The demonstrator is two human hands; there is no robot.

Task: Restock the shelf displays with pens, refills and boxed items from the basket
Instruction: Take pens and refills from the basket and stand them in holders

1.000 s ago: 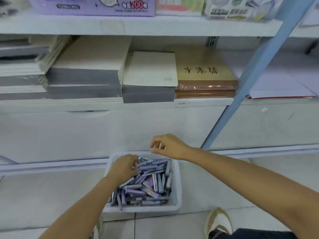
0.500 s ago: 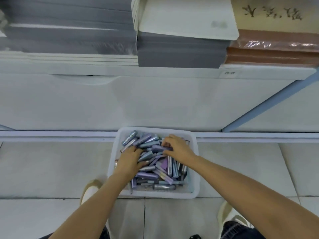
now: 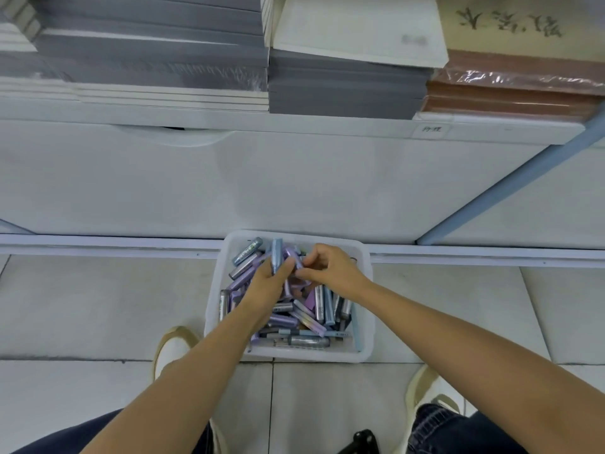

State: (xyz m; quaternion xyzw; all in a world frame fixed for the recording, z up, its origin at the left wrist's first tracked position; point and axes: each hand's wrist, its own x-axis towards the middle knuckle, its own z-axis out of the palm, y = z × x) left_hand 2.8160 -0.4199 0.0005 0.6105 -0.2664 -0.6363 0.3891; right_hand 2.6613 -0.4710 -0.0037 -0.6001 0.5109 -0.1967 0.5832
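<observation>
Pale grey tiled floor (image 3: 98, 306) underfoot, with a white shelf unit along the far side. At the foot of the unit, a white rectangular plastic basket (image 3: 368, 322), heaped with short pens (image 3: 311, 319) in lilac, light blue and silver, lying crisscross in every direction. One silver pen (image 3: 247, 252) slanted in the far left corner of the basket.

Over the far half of the basket, two bare hands close together, nearly touching. Left grip (image 3: 268, 286) closed round a light-blue pen (image 3: 276, 253), held upright with its end poking out above the fingers. Right grip (image 3: 330, 270) narrow, thumb and curled fingertips pinching a lilac pen (image 3: 293, 257) just right of the blue one. Both held pens above the heap, inside the basket's outline.

Up on the white shelf board (image 3: 229, 126), far and above:
- grey-edged stacks of notebooks (image 3: 343, 86) at left and middle
- a white-covered book (image 3: 360, 27) on top of the middle stack
- a brown stack in clear wrap (image 3: 510, 93) at right, its tan top cover marked with dark brush characters

Small handwritten label (image 3: 432, 129) on the shelf's front edge, below the left end of the brown stack. Light-blue metal upright (image 3: 507, 188) slanting down at right.

Along the near edge, pale shoes (image 3: 173, 348) either side of the basket's near end, dark denim legs, and a small black object, too little visible to identify.
</observation>
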